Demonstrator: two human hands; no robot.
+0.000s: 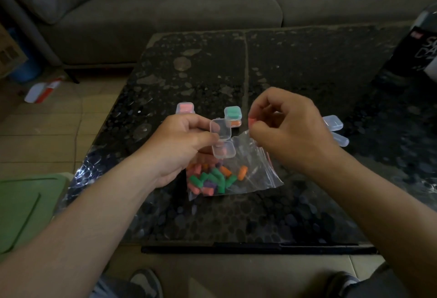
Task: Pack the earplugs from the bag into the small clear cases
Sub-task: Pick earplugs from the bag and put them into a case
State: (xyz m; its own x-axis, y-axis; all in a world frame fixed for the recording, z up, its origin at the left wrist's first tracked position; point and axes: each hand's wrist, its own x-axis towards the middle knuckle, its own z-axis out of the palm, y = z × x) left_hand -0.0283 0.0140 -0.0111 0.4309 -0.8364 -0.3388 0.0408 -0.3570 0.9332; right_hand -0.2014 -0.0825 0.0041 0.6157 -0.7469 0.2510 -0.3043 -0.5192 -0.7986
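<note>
My left hand (179, 141) grips a small clear case (222, 140) with its lid hinged open; a pink earplug lies in its lower half. My right hand (283, 127) pinches a pink earplug (251, 121) just right of the case. Beneath both hands lies the clear zip bag (248, 172) holding several green, orange, pink and purple earplugs (212, 179). Behind them stand a closed case with pink plugs (185, 108) and a case with green plugs (233, 112) stacked on one with orange plugs (235, 123).
Two clear cases (333, 122) (340, 139) lie to the right, partly behind my right hand. All sits on a dark speckled glass table (307, 61). A grey sofa (189, 2) stands beyond, a dark bag (416, 44) at far right, a green lid (26, 205) at left.
</note>
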